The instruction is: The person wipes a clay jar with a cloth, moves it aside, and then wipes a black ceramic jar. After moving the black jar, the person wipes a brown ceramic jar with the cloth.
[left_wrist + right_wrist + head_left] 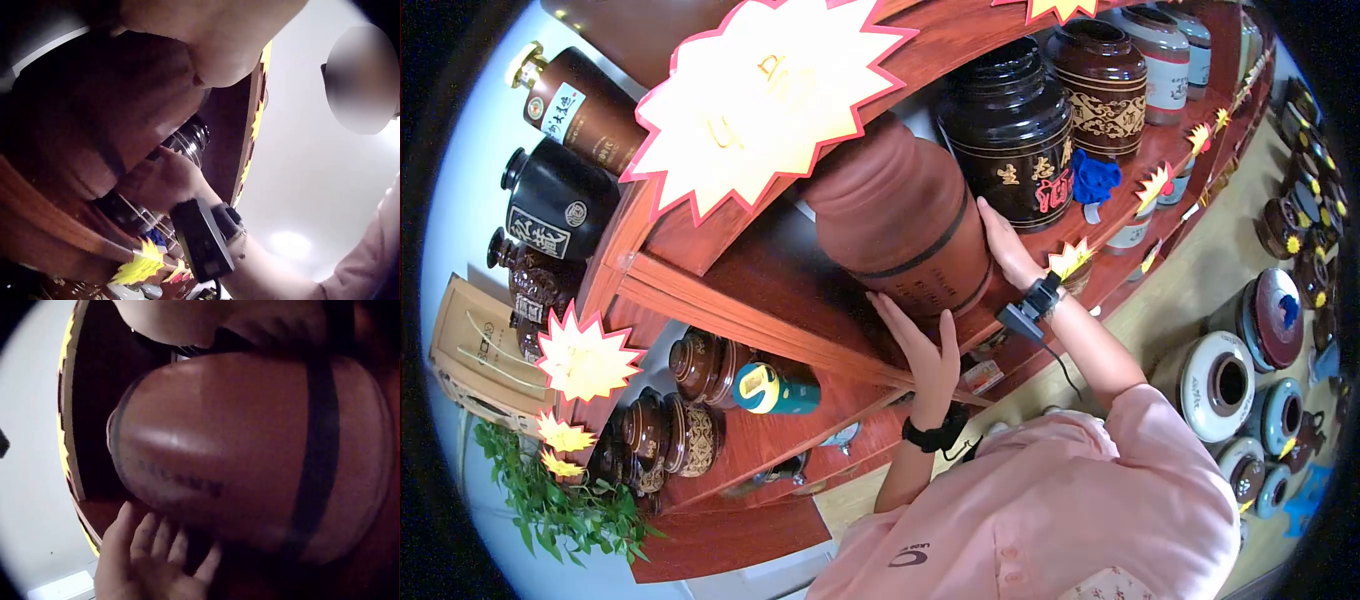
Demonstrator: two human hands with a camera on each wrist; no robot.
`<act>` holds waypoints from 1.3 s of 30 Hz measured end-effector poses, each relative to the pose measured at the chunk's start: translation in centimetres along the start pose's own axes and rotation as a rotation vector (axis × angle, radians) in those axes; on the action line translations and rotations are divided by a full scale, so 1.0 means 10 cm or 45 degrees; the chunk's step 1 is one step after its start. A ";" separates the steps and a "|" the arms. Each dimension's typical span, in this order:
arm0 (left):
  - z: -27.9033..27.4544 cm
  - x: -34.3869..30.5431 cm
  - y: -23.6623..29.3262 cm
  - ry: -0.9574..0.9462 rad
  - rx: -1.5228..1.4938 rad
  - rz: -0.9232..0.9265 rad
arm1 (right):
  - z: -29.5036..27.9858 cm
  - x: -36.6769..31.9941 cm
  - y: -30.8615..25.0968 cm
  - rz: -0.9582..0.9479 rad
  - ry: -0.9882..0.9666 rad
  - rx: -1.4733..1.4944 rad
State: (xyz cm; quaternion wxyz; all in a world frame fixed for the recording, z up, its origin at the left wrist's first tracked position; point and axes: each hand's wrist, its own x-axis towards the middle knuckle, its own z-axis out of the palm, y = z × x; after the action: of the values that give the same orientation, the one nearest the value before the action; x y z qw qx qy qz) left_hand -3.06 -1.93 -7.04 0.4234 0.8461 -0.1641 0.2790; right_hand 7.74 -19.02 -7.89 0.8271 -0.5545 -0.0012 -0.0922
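Brown jar (900, 210): its back is hiding from you, and its lettering (181, 478) is blurring in the right wrist view.
Left hand (922, 355): the left wrist view's top edge is cutting yours off.
Right hand (1006, 248): the right wrist view's top edge is cutting yours off.
Star tag (750, 110): glare is washing out its writing (772, 70).
Shirt (1040, 500): the head view's bottom edge is cropping yours.

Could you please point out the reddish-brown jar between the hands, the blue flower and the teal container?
Reddish-brown jar (900, 218), head view: middle of its side.
Blue flower (1095, 177), head view: its petals.
Teal container (791, 393), head view: its side.
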 end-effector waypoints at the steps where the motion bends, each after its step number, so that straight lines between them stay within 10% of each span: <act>1: -0.01 -0.02 -0.01 -0.029 0.045 -0.020 | -0.01 0.14 0.09 -0.042 -0.011 -0.003; 8: 0.03 0.01 -0.02 -0.056 0.231 0.038 | 0.01 0.23 -0.09 0.253 -0.129 0.240; 32: 0.14 0.64 -0.49 0.281 -0.555 -0.383 | 0.13 -0.65 0.02 -0.267 0.052 -0.112; 39: 0.05 0.26 -0.05 0.056 -0.351 -0.353 | -0.05 -0.36 0.03 -0.233 0.100 -0.198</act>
State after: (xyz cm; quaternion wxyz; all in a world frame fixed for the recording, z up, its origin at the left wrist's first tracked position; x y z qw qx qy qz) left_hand -0.61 -2.13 -5.96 0.5733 0.7882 -0.0734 0.2114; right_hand 4.23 -18.86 -8.72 0.7691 -0.6106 -0.0121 -0.1888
